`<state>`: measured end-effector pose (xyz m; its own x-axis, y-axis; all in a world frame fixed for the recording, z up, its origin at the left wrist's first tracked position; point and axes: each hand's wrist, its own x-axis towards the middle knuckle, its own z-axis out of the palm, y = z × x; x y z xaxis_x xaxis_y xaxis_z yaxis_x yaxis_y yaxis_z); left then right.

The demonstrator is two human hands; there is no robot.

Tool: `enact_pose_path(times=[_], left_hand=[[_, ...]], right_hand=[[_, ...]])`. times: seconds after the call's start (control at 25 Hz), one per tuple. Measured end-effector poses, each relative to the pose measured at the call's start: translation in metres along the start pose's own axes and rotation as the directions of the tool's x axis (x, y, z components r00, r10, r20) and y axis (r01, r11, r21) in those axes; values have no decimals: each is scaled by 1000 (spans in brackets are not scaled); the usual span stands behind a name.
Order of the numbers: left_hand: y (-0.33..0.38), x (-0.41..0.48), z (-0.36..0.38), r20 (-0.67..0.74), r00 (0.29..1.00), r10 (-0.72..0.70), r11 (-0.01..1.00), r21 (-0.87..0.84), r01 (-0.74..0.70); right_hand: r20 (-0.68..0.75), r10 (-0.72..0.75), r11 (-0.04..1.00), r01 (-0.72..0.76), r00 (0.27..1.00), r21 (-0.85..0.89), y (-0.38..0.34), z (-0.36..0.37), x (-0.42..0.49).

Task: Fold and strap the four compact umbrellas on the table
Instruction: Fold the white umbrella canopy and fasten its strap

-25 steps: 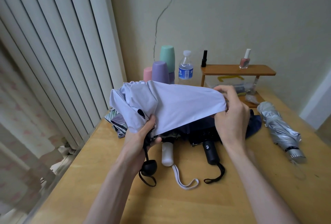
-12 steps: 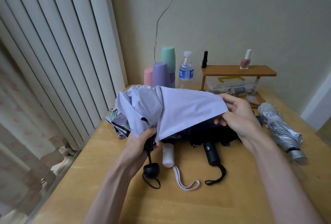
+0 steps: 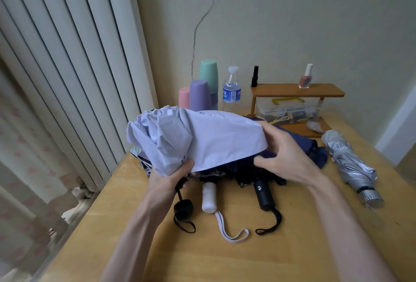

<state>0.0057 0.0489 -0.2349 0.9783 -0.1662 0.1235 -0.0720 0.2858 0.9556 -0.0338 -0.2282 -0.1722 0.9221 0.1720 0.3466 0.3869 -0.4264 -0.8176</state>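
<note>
A pale lilac umbrella [image 3: 202, 139] with a round black handle [image 3: 183, 208] is lifted over the wooden table [image 3: 225, 259]. My left hand [image 3: 168, 180] grips its bunched canopy near the shaft. My right hand [image 3: 286, 155] holds the far edge of one canopy panel. Under it lie an umbrella with a white handle [image 3: 209, 198] and a navy umbrella with a black handle [image 3: 264, 196], both loose. A silver umbrella [image 3: 351, 166], rolled up, lies at the right.
At the back stand upturned pink, purple and green cups [image 3: 200, 92], a water bottle [image 3: 231, 90], and a small wooden shelf [image 3: 297, 91] with a nail-polish bottle and a clear box under it. Vertical blinds [image 3: 67, 67] hang at the left table edge.
My right hand has slid lower and nearer along the lilac panel's edge, folding that panel down. The bundle has shifted slightly right in my left hand.
</note>
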Motion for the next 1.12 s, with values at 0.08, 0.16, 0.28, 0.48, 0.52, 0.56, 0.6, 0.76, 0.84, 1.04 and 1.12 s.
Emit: enact_pose_path(times=[0.08, 0.16, 0.28, 0.48, 0.52, 0.56, 0.6, 0.76, 0.84, 1.04, 1.12], left_hand=[[3, -1, -2, 49, 999, -11, 999, 44, 9], [6, -3, -1, 109, 994, -21, 996, 91, 11], [9, -2, 3, 186, 981, -51, 986, 163, 21], [12, 7, 14, 288, 953, -92, 987, 151, 49], [9, 10, 14, 298, 951, -85, 991, 124, 49], [8, 11, 15, 303, 949, -90, 993, 106, 60], [5, 13, 15, 303, 948, -96, 993, 93, 71], [-3, 14, 14, 297, 950, -97, 995, 2, 101], [-5, 16, 8, 291, 954, -71, 995, -47, 88], [-1, 13, 2, 240, 968, -73, 997, 17, 71], [2, 12, 4, 235, 969, -73, 997, 54, 62]], right_hand=[[163, 58, 958, -100, 985, 267, -8, -12, -7], [36, 89, 937, -96, 995, 337, -16, -16, -7], [-111, 25, 993, -11, 993, 122, -27, -9, 3], [35, -14, 996, 17, 999, -91, -36, 5, 4], [47, -21, 996, 24, 999, -80, -37, 4, 4], [50, -19, 997, 23, 999, -68, -37, 2, 4], [48, -8, 998, 11, 999, -63, -39, -1, 3], [64, 11, 980, 2, 998, -200, -38, -9, 1], [101, 30, 924, 11, 994, -383, -33, -11, 0], [-104, 5, 1000, -5, 995, 4, -41, -6, 5], [-212, 6, 995, 16, 977, 102, -43, -4, 8]])
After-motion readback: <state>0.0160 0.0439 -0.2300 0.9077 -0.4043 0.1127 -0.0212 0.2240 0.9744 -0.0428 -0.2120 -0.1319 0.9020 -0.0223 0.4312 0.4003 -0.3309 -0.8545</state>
